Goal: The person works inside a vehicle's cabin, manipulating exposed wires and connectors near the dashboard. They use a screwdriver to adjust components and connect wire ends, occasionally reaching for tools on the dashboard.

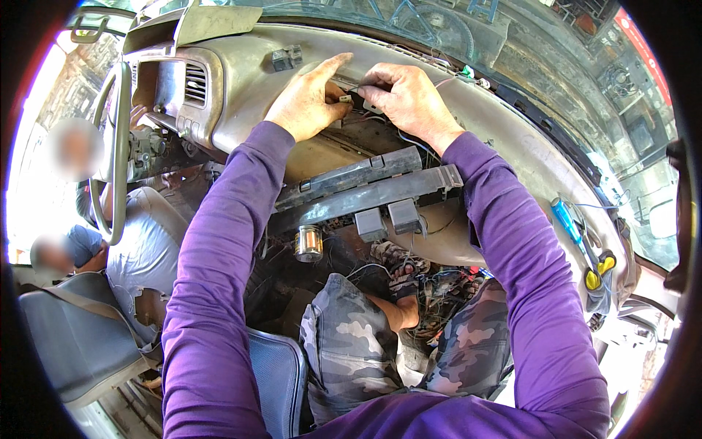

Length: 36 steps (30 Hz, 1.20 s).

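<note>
Both my hands are over an opening in the top of a worn beige dashboard (241,80). My left hand (311,101) has its index finger stretched forward. Its thumb and other fingers close on a small pale piece (345,99) that looks like a wiring connector. Just to the right, my right hand (411,101) is closed in a pinch, fingertips pointing left toward that piece. A thin wire seems to run between the two hands, but what the right fingers grip is mostly hidden. Loose wires (417,143) pass below the right wrist.
Below lie two long dark trim strips (365,192), grey box-shaped parts (371,224) and a shiny cylinder (308,243). A black block (287,58) sits on the dash. Rightward are a blue-handled screwdriver (567,216) and a yellow-handled tool (601,271). People are beyond the steering wheel (123,154).
</note>
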{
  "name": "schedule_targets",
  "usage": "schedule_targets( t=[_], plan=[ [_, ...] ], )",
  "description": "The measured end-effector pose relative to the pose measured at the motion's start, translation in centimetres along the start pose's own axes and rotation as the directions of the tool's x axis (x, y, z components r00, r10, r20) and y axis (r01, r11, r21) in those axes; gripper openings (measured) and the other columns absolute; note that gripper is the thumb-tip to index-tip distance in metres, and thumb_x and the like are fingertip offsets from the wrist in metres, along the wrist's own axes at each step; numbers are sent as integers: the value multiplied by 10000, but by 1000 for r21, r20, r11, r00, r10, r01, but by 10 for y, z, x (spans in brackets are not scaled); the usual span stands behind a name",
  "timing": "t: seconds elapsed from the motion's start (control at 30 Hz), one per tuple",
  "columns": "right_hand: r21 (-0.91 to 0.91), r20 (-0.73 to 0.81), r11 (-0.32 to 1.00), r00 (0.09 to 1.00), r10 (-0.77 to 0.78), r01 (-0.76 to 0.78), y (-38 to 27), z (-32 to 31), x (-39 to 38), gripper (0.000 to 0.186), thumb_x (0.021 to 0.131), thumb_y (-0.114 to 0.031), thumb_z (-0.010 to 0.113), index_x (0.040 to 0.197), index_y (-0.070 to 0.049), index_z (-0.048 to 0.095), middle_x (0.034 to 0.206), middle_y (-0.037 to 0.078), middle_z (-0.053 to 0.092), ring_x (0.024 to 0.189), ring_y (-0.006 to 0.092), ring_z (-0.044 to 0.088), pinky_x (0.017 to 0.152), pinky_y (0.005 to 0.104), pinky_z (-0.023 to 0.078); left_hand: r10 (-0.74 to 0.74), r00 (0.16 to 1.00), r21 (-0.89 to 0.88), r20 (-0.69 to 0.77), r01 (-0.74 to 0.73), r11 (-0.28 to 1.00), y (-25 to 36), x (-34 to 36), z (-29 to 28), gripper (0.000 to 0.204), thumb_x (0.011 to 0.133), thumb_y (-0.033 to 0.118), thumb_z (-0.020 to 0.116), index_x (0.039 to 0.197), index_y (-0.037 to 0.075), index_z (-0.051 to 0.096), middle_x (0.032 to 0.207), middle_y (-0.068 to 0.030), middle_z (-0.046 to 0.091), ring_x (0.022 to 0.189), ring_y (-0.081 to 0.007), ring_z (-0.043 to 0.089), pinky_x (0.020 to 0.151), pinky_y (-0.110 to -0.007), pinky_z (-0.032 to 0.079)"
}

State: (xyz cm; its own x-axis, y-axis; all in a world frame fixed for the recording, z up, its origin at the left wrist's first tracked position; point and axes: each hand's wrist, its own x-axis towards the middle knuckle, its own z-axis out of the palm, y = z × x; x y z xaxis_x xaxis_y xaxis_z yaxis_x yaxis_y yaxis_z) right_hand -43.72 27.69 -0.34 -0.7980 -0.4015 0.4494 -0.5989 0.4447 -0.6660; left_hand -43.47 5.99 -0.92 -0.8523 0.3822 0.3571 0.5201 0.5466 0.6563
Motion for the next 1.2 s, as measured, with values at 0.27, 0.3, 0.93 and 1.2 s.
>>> schedule_targets(
  t=[0.27,0.3,0.93,1.2],
  plan=[
    [1,1,1000,1000,2,-2,0,0,0,180,900,-194,714,978,-33,735,847,148,729,777,275,700,742,383,534,-24,1000,-28,8,25,999,0,0,1,784,801,47,768,1515,136,457,964,-156,763,888,-278,729,854,-366,564],
    [-1,10,1000,1000,15,-15,0,0,0,178,901,-193,713,979,-34,736,838,146,728,772,274,699,740,383,534,-26,1000,-35,7,26,999,1,0,1,785,800,47,769,1515,137,457,963,-156,763,889,-279,729,857,-367,564],
    [72,-182,992,979,-91,105,-6,-7,3,159,937,-146,729,1004,-2,718,871,52,735,763,124,648,743,296,527,-47,999,22,21,46,999,-2,2,-2,675,813,68,745,1449,86,522,978,-160,767,960,-258,728,892,-350,553],
    [604,-499,762,857,132,234,-60,-126,-22,169,1010,-144,654,1095,0,680,929,92,702,765,152,644,686,285,519,-115,978,-206,176,151,967,-23,11,2,464,869,-51,656,1326,-36,576,1013,-101,715,889,-148,695,821,-277,571]
  ],
)
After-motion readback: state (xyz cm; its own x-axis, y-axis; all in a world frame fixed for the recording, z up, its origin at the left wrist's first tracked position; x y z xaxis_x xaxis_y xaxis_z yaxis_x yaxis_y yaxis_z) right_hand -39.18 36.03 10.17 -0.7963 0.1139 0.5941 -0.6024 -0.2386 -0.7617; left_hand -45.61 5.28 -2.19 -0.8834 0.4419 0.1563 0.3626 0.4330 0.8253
